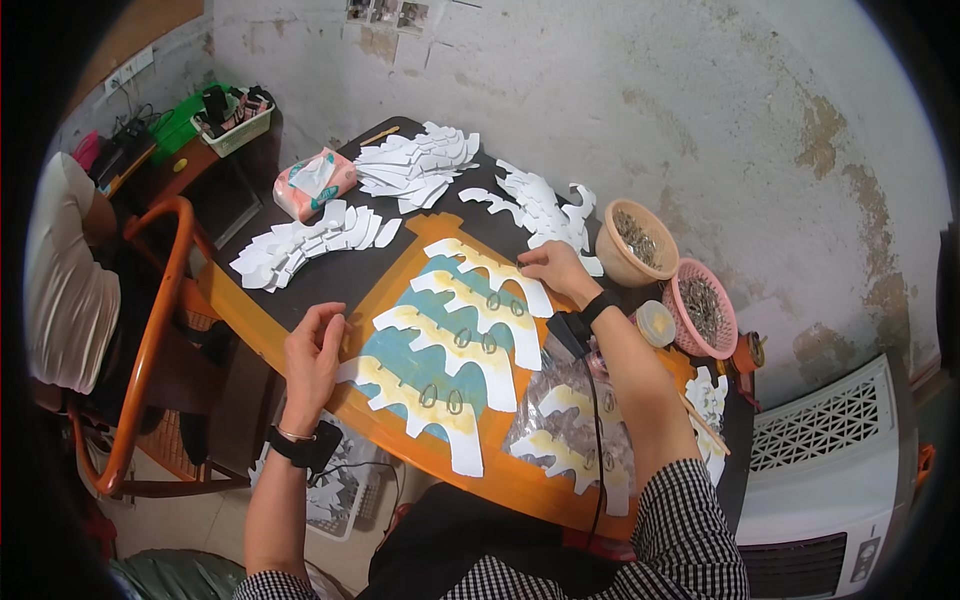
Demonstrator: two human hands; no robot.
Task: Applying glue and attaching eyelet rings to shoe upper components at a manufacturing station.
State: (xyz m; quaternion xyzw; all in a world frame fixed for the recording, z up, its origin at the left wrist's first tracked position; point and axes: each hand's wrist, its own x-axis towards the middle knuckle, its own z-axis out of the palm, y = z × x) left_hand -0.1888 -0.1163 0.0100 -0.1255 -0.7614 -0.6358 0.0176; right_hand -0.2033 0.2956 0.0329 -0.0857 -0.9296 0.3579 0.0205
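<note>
Several white scalloped paper cutouts (455, 445) with yellow smears lie overlapped in a fanned row on a blue-green sheet (400, 375). Pairs of small metal loops (442, 397) rest on the nearer cutouts. Over the right end of the farthest cutout, my right hand (555, 270) has its fingertips pinched together; anything small between them is hidden. My left hand (315, 350) hovers beside the row's left edge, its fingers curled and closed towards the thumb. Whatever it may hold cannot be made out.
Stacks of white cutouts (420, 165) and a pink tissue pack (315, 183) lie at the back. On the right stand a peach bowl (610, 255) and a pink basket (732, 345) of metal pieces. A black cable (596, 450) crosses a plastic bag. Another person (70, 280) sits at left.
</note>
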